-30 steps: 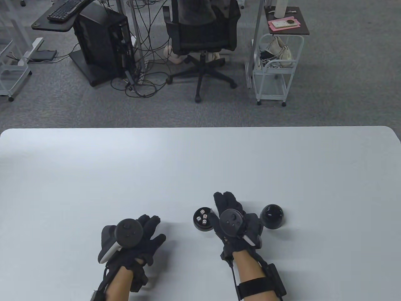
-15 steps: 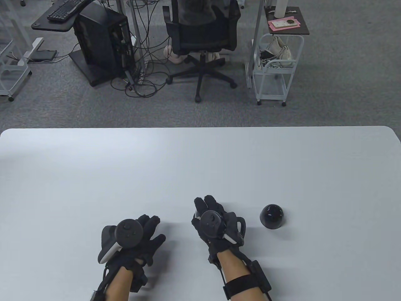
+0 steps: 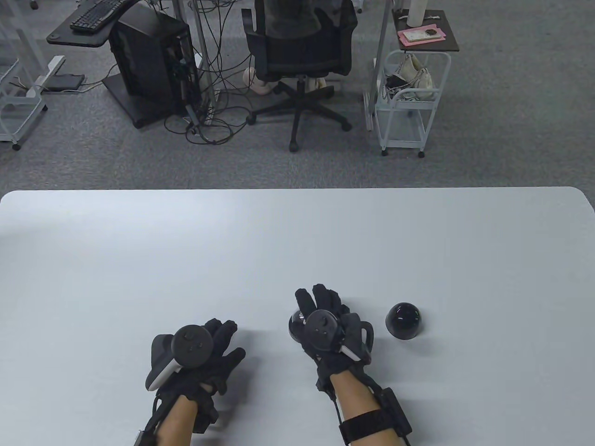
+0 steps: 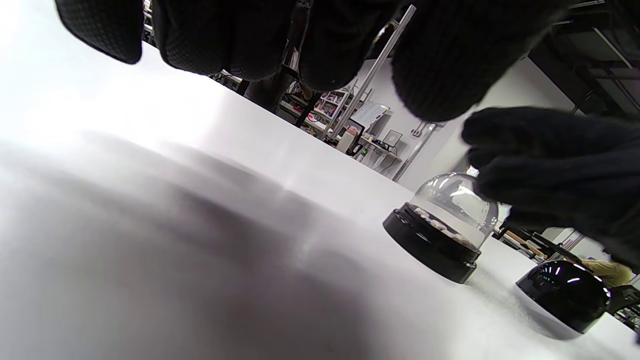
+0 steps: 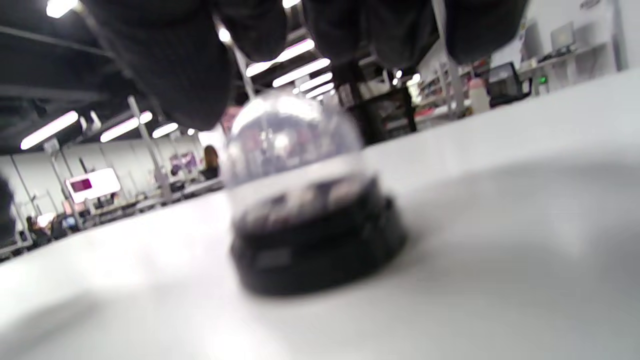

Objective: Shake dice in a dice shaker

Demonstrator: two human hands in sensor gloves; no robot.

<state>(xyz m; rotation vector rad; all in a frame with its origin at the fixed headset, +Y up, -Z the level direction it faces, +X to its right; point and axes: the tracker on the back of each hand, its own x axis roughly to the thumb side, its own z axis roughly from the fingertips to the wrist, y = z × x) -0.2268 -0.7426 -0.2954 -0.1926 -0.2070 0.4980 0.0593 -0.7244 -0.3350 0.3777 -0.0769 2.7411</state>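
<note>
The dice shaker (image 3: pixel 294 324) has a black base and a clear dome and stands on the white table (image 3: pixel 297 241). My right hand (image 3: pixel 320 309) lies over it from the right, fingers curled on the dome. In the left wrist view the shaker (image 4: pixel 440 235) holds white dice (image 4: pixel 442 226), and the right hand's fingers (image 4: pixel 545 165) touch the dome's side. In the right wrist view the shaker (image 5: pixel 310 210) is blurred, with the right hand's fingers (image 5: pixel 170 65) just above it. My left hand (image 3: pixel 204 346) rests empty on the table to the left.
A black dome-shaped cover (image 3: pixel 403 320) sits on the table right of my right hand; it also shows in the left wrist view (image 4: pixel 565 295). Beyond the far table edge are an office chair (image 3: pixel 300 55) and a white cart (image 3: pixel 409 97).
My right hand moved left over the shaker, hiding the dice, then shifted slightly back right so the dome's left edge shows. The shaker, the black cover and my left hand stayed put.
</note>
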